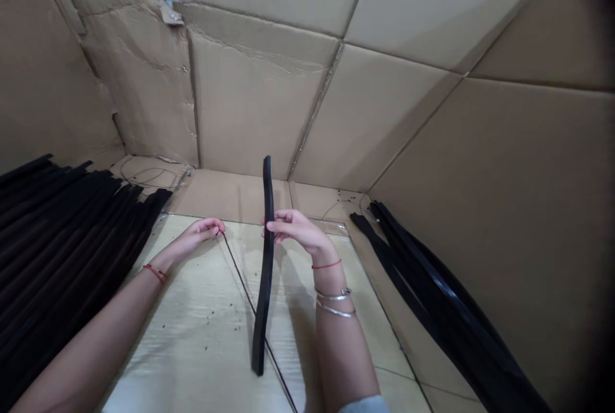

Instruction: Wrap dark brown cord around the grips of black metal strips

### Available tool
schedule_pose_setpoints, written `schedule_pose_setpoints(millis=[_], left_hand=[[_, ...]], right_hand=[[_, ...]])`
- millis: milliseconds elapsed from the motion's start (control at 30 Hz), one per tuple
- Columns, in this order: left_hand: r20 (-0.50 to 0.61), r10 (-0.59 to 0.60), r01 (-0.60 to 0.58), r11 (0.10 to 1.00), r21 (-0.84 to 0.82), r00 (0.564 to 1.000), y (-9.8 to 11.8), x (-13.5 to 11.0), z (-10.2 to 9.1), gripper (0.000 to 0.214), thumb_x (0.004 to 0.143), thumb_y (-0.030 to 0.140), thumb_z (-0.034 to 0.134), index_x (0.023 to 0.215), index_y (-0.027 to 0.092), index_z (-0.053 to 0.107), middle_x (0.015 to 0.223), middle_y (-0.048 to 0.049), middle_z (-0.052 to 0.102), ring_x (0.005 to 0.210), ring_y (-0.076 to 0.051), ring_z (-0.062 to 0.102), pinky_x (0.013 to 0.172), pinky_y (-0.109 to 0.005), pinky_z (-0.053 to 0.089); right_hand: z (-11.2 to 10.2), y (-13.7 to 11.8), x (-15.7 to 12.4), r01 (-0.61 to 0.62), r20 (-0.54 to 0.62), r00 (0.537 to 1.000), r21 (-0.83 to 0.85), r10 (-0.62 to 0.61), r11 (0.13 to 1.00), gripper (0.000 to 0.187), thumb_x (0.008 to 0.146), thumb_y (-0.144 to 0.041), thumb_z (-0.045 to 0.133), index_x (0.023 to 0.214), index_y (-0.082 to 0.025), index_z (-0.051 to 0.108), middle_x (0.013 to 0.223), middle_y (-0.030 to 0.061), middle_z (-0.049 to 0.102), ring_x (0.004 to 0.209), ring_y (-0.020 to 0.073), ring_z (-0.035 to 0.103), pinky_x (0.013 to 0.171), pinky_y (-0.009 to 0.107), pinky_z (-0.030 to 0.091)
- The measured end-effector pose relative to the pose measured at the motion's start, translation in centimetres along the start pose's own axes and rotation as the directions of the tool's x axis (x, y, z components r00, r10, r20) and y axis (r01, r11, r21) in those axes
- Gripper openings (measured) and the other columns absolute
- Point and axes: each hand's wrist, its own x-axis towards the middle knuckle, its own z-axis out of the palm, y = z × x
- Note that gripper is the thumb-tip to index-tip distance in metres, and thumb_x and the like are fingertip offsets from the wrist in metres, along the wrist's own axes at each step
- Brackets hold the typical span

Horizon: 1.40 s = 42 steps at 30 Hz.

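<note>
My right hand (295, 228) is closed around a black rubber-like strip (264, 285), pinching it above its middle. The strip stands nearly upright in view and bends slightly. To the left, my left hand (207, 230) pinches the end of a thin dark cord (243, 282). From those fingertips the cord slants down to the right, passes behind the strip and leaves at the bottom edge. Both hands are over the pale work surface (187, 310).
Many black strips (72, 240) lie side by side at the left. More long black strips (432, 298) rest along the right side. Cardboard walls (259, 93) enclose the back and sides. Small dark crumbs (209, 320) dot the surface, and thin loose strands (148, 176) lie at the back left.
</note>
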Motion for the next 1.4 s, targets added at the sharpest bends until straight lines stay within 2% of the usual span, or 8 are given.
schedule_pose_setpoints(millis=[200, 433, 567, 767, 1033, 1233, 1333, 1400], left_hand=[[0.024, -0.013, 0.016, 0.991, -0.133, 1.000, 3.2, -0.4, 1.3, 0.024, 0.085, 0.036, 0.060, 0.092, 0.013, 0.058, 0.088, -0.0057, 0.060, 0.085, -0.017, 0.058, 0.081, -0.033, 0.046], [0.045, 0.064, -0.059, 0.993, -0.102, 0.997, 14.5, -1.6, 3.2, 0.013, 0.082, 0.027, 0.062, 0.086, 0.015, 0.068, 0.087, -0.0039, 0.065, 0.090, -0.016, 0.058, 0.088, -0.028, 0.043], [0.005, 0.065, -0.064, 0.994, -0.083, 0.998, 18.0, -2.4, 4.5, 0.015, 0.082, 0.027, 0.062, 0.087, 0.016, 0.071, 0.088, -0.0038, 0.070, 0.091, -0.018, 0.062, 0.087, -0.029, 0.046], [-0.109, 0.057, -0.066, 0.995, -0.073, 0.992, 18.1, -3.1, 4.6, 0.026, 0.088, 0.038, 0.058, 0.092, 0.018, 0.073, 0.096, -0.0037, 0.073, 0.097, -0.018, 0.063, 0.092, -0.030, 0.046], [0.015, 0.094, -0.091, 0.987, -0.131, 0.995, 18.6, -3.4, 4.5, 0.033, 0.086, 0.047, 0.063, 0.092, 0.016, 0.074, 0.089, -0.0040, 0.073, 0.087, -0.018, 0.065, 0.081, -0.029, 0.049], [-0.113, -0.032, 0.010, 0.981, -0.193, 0.993, 17.6, -3.0, 3.0, 0.061, 0.084, 0.070, 0.049, 0.092, 0.014, 0.072, 0.099, -0.0084, 0.071, 0.097, -0.021, 0.063, 0.091, -0.035, 0.045], [-0.223, -0.112, 0.096, 0.992, -0.078, 0.968, 16.8, -2.5, 1.9, 0.052, 0.083, 0.063, 0.057, 0.096, 0.015, 0.070, 0.103, -0.0067, 0.069, 0.098, -0.020, 0.061, 0.091, -0.033, 0.041], [-0.239, -0.172, 0.157, 0.984, -0.083, 0.956, 16.1, -1.9, 1.5, 0.045, 0.082, 0.057, 0.063, 0.095, 0.014, 0.069, 0.103, -0.0068, 0.068, 0.093, -0.018, 0.061, 0.086, -0.031, 0.041]], right_hand=[[0.9, -1.9, -1.5, 0.115, 0.254, 0.953, 0.190, -0.163, 0.975, 0.045, 0.074, -0.037, 0.077, 0.108, -0.010, 0.067, 0.089, 0.0092, 0.073, 0.068, 0.0115, 0.065, 0.056, 0.020, 0.052], [1.7, -3.6, -3.3, 0.170, 0.374, 0.888, 0.273, -0.267, 0.947, 0.047, 0.078, -0.036, 0.074, 0.116, -0.011, 0.064, 0.097, 0.0107, 0.072, 0.073, 0.0144, 0.069, 0.057, 0.021, 0.054], [2.2, -4.7, -4.5, 0.177, 0.374, 0.883, 0.293, -0.283, 0.940, 0.043, 0.079, -0.033, 0.074, 0.114, -0.011, 0.063, 0.096, 0.0102, 0.072, 0.075, 0.0148, 0.069, 0.059, 0.022, 0.055], [4.9, -6.7, -6.0, 0.167, 0.075, 0.981, 0.151, -0.179, 0.974, 0.034, 0.066, -0.024, 0.084, 0.091, -0.013, 0.064, 0.075, -0.0002, 0.063, 0.065, 0.0101, 0.060, 0.060, 0.022, 0.051], [8.7, -7.3, -5.8, 0.216, -0.165, 0.950, -0.264, -0.264, 0.940, 0.024, 0.078, -0.035, 0.072, 0.078, -0.015, 0.059, 0.064, -0.0037, 0.051, 0.056, 0.0077, 0.044, 0.047, 0.021, 0.031], [7.0, -8.4, -7.0, 0.224, -0.072, 0.973, 0.085, -0.218, 0.971, 0.031, 0.071, -0.029, 0.077, 0.095, -0.014, 0.062, 0.073, 0.0001, 0.058, 0.060, 0.0104, 0.053, 0.048, 0.021, 0.043], [4.9, -8.9, -8.3, 0.400, -0.351, 0.872, 0.105, -0.342, 0.911, 0.027, 0.076, -0.027, 0.069, 0.100, -0.015, 0.063, 0.073, 0.0027, 0.064, 0.052, 0.0092, 0.051, 0.041, 0.020, 0.039], [3.4, -8.9, -9.1, 0.599, -0.629, 0.624, 0.003, -0.464, 0.801, 0.024, 0.080, -0.026, 0.058, 0.101, -0.016, 0.064, 0.072, 0.0018, 0.063, 0.048, 0.0084, 0.048, 0.037, 0.020, 0.035]])
